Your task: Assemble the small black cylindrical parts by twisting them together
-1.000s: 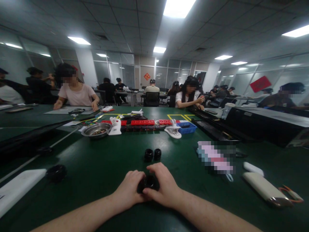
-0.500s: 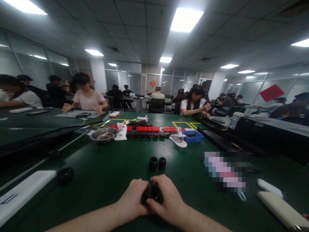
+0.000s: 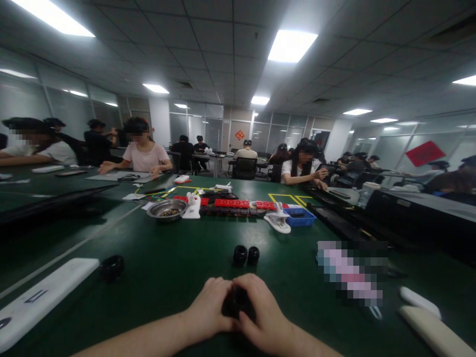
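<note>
My left hand and my right hand are closed around a black, round, wheel-like part, low in the middle of the view. Fingers cover most of it, so its details are hidden. Just beyond my fingertips, two similar black wheel-like parts stand side by side on the green table. Another black round part lies far to the left, by the end of a long white piece.
Farther back are a metal bowl of small pieces, white clamps, a row of red blocks and a blue tray. White and cream cases lie at right. Across the table sit a person in pink and other people.
My view has tilted up slightly and turned left, so the table things appear shifted right. Both hands stay around the black part, which my fingers now cover more.
</note>
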`<state>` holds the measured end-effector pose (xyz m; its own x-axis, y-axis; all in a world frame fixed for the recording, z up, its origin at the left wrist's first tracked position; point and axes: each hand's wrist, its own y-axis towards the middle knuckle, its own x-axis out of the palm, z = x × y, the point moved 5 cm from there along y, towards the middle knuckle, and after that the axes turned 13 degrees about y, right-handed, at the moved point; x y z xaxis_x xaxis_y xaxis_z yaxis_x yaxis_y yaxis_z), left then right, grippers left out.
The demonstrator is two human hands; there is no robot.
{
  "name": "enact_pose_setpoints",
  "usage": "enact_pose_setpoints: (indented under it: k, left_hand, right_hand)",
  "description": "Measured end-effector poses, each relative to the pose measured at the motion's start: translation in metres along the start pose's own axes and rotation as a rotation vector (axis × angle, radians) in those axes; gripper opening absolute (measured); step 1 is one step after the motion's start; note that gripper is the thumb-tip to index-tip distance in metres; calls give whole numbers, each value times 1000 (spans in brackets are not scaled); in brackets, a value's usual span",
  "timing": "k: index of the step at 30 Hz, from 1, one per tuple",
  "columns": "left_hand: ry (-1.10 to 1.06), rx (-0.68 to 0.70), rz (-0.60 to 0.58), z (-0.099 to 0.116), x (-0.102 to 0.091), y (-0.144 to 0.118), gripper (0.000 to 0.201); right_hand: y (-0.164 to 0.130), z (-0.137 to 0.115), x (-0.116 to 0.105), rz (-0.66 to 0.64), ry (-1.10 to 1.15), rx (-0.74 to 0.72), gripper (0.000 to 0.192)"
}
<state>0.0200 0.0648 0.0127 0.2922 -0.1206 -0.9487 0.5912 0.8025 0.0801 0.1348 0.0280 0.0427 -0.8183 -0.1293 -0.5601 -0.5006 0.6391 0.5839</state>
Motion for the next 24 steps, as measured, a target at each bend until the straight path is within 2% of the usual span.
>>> enact_pose_setpoints:
  k: [3, 6, 8, 12, 15, 18, 20, 24]
  left_hand:
    - [46, -30, -10, -2, 0, -1, 41]
    - [75, -23, -5, 0, -1, -1, 38]
    - [52, -8, 0, 1, -2, -2, 37]
    - [13, -21, -5, 0, -2, -2, 40]
    - [21, -30, -6, -2, -1, -2, 41]
    - [13, -26, 6, -2, 0, -1, 37]
    - [-3, -17, 8, -3, 2, 0, 35]
    - [5, -27, 6, -6, 6, 1, 39]
  right_hand:
    - [-2, 5, -4, 75, -73, 67, 44]
    - [-3, 10, -3, 62, -96, 143, 37]
    - [-2, 7, -1, 16, -60, 114, 35]
    - [-1, 0, -1, -15, -26, 20, 45]
    - [-1, 5, -3, 31, -79, 99, 47]
    - [0, 8, -1, 5, -72, 163, 42]
    - [0, 6, 1, -37, -28, 130, 39]
    - [1, 3, 1, -52, 14, 43, 48]
